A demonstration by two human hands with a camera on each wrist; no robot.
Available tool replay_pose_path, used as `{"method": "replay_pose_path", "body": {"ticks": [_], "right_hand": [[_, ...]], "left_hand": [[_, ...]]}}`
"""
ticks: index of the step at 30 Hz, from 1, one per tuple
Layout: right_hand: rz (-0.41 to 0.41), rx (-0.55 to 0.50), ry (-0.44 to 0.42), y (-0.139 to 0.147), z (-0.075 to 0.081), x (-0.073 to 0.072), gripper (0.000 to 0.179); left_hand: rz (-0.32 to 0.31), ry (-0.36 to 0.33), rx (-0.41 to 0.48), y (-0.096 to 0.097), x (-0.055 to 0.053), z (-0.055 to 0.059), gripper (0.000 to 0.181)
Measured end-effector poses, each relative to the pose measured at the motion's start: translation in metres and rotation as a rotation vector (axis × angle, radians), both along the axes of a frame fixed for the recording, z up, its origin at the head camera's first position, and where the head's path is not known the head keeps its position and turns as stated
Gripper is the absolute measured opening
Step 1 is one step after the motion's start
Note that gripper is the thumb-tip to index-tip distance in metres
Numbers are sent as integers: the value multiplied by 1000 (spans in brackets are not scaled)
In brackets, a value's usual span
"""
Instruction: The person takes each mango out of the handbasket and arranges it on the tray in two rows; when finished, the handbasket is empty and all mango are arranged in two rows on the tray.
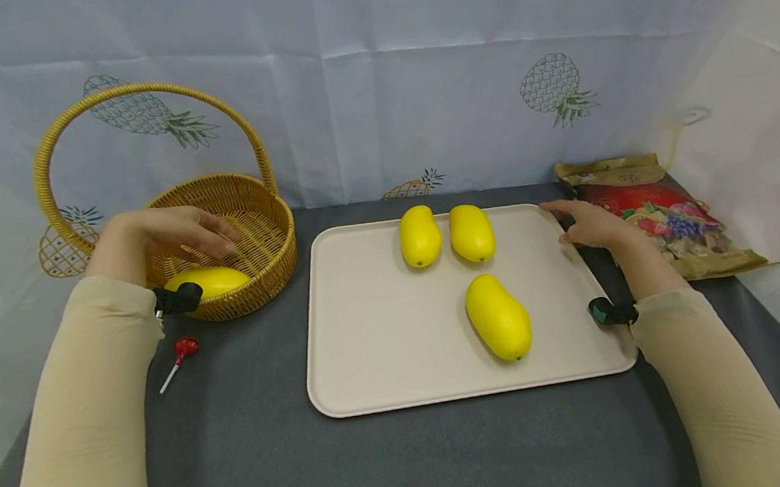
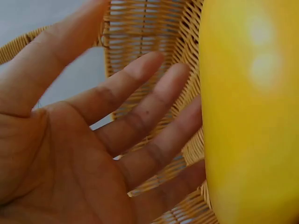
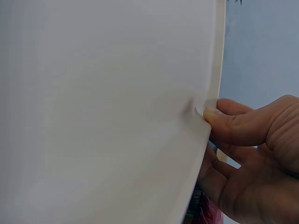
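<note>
My left hand (image 1: 179,233) is over the wicker basket (image 1: 278,271), its fingers loosely spread and holding nothing. A yellow mango (image 1: 210,280) lies in the front of the basket, partly covered by the wrist. In the left wrist view the mango (image 2: 252,112) is right beside the fingertips. At the far right corner of the beige tray (image 1: 377,336), my right hand (image 1: 591,224) pinches the rim, thumb on top and fingers beneath, as the right wrist view shows. On the tray lie three mangoes: two at the back (image 1: 420,236) and a larger one (image 1: 499,317) nearer the front.
A red lollipop (image 1: 186,347) lies on the dark grey tablecloth (image 1: 407,464) in front of the basket. To the right of the tray is a gold and red packaged bag (image 1: 670,214). A pineapple-print curtain (image 1: 379,107) hangs behind, and the basket's tall handle (image 1: 46,160) arches above its rim.
</note>
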State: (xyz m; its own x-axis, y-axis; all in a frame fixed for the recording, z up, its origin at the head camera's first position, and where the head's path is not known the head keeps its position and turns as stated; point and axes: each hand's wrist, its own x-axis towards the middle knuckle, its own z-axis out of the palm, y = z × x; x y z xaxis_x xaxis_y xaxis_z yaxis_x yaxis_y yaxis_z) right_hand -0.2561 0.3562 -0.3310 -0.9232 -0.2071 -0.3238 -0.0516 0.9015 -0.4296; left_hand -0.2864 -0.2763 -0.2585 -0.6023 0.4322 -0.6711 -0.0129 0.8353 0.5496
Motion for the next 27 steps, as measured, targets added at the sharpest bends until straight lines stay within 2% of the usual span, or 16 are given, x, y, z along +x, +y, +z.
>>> {"method": "replay_pose_path", "body": {"ticks": [5, 9, 13, 18, 22, 24, 27], "right_hand": [[5, 5, 3, 0, 1, 0, 72], [5, 5, 4, 1, -1, -1, 71], [9, 8, 11, 2, -3, -3, 72], [5, 8, 22, 2, -5, -3, 72], [3, 4, 25, 2, -5, -3, 72], [6, 2, 26, 1, -4, -3, 72], [13, 3, 28, 2, -4, -3, 72]], "left_hand": [[-7, -63, -29, -5, 0, -4, 71], [-30, -86, -44, -5, -1, -7, 69], [-63, -106, -56, -6, -2, -9, 71], [-115, -165, -66, -6, -3, -10, 73], [-158, -175, -86, -5, -3, -10, 76], [-152, -185, -93, -5, -3, -9, 77], [-108, -216, -115, -4, -1, -10, 80]]}}
